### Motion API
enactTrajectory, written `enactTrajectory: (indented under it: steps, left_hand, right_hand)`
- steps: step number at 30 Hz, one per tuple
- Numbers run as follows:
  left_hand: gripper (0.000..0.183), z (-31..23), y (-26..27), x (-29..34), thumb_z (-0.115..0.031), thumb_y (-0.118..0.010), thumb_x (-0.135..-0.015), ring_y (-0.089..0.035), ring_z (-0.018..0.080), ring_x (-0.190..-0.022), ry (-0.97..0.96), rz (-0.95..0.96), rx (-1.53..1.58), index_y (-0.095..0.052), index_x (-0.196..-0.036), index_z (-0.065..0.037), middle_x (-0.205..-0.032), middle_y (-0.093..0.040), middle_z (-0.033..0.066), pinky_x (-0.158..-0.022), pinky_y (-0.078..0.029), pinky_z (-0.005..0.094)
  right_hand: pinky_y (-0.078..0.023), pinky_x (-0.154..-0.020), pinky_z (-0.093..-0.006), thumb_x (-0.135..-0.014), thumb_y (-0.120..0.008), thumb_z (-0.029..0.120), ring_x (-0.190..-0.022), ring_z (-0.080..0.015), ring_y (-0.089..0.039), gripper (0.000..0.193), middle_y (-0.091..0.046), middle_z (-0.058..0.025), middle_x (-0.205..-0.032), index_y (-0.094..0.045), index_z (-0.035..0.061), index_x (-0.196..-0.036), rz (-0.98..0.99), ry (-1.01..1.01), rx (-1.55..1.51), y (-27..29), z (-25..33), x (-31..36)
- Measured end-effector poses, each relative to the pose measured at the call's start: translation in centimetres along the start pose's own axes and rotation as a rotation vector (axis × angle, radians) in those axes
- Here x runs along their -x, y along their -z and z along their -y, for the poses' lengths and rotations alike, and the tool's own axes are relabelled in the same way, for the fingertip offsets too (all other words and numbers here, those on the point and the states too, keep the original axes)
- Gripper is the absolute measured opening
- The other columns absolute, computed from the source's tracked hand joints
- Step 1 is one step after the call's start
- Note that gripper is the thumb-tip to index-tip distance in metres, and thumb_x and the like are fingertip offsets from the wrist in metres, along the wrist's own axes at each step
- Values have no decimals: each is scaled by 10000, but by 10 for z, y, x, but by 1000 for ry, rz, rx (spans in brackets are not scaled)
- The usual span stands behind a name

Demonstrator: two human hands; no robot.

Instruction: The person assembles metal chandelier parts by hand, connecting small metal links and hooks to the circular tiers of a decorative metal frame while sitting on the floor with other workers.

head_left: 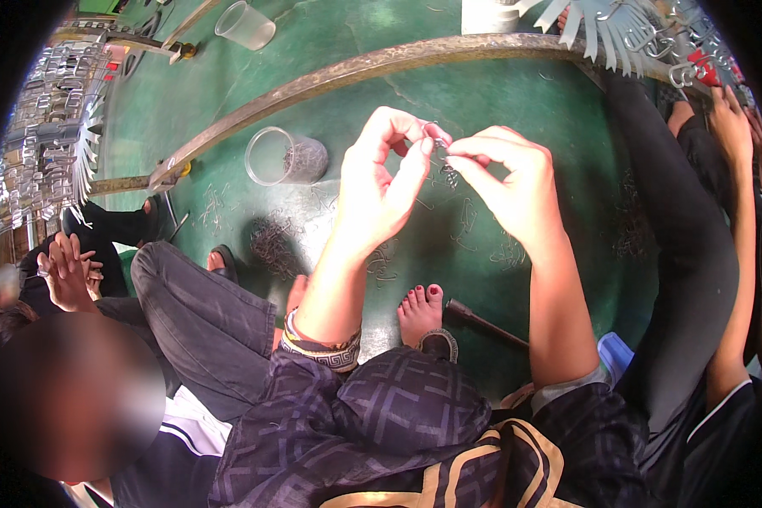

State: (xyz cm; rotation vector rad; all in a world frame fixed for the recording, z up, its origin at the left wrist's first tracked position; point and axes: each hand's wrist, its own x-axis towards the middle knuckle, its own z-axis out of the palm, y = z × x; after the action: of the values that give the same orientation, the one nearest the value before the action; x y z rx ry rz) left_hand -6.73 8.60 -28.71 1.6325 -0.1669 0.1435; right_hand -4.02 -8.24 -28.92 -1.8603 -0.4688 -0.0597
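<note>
My left hand (383, 173) and my right hand (510, 173) are raised in front of me, their fingertips almost touching. Both pinch small bent metal wire hooks (442, 151) between thumb and fingers. The hooks are tiny and partly covered by the fingertips, so how they are joined cannot be made out. Below the hands, several loose wire hooks (384, 261) lie scattered on the green floor. A clear plastic tub (267, 157) with dark wire pieces inside lies to the left of my left hand.
A long metal bar (313, 83) crosses beyond my hands. Racks of hanging metal hooks stand at far left (51, 118) and far right (601, 34). Another clear tub (244, 27) is farther off. A dark wire pile (273, 244) lies nearer. Other people sit close on both sides.
</note>
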Motion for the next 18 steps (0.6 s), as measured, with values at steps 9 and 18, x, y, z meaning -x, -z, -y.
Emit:
enactTrajectory:
  steps: [9, 18]
  left_hand:
    - [83, -12, 16, -2, 1, -536, -872, -549, 115, -834, -111, -100, 4, -480, -911, -47, -926, -606, 93, -757, -428, 247]
    - [96, -24, 29, -3, 14, -539, -884, -561, 143, -896, -111, -152, 55, -478, -938, -36, -949, -588, 120, -793, -421, 259]
  right_hand:
    - [-480, -667, -336, -778, -672, 121, -715, -241, -619, 126, -637, -107, -780, -710, 41, -867, 15, -294, 211, -31, -107, 19]
    - [-421, -859, -385, -773, -656, 109, -992, -269, -515, 352, -549, -85, -1002, -627, 93, -1124, 274, -118, 569, -91, -158, 45]
